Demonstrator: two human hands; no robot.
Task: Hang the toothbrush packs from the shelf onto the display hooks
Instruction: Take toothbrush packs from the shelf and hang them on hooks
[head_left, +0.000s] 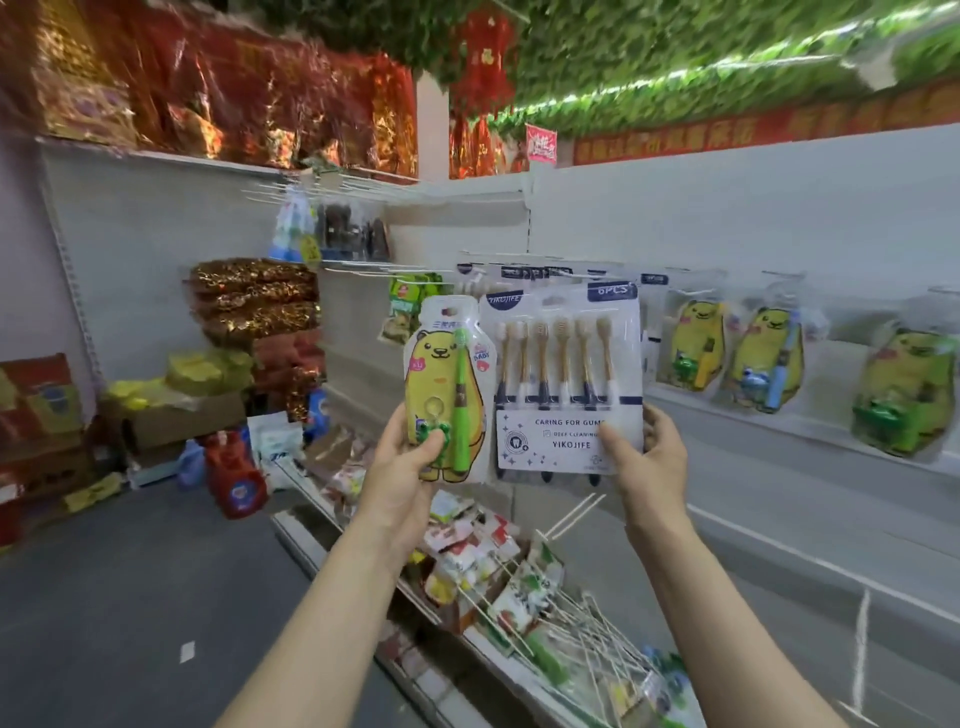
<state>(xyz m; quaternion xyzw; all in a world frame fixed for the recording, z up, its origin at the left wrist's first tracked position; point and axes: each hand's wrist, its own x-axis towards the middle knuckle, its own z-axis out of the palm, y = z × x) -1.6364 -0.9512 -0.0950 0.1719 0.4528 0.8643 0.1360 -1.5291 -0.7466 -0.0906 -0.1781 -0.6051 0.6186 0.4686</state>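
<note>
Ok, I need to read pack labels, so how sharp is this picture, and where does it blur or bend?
Head view: the six-brush pack in the right hand and the bear pack in the left hand are sharp, large print legible; edges smear, notably the red foil goods and far-right hanging packs; shelf lines bow from the wide lens.

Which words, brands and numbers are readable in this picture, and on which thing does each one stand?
"YIKOJIFE", twice: six-brush pack
"6PCS": its top tab
"CARING FOR GUM", end hidden behind right hand: same pack
"DEEP CLEANING": same pack
"BABY": bear pack
Red banner and hanging packs: too blurred to read.
</note>
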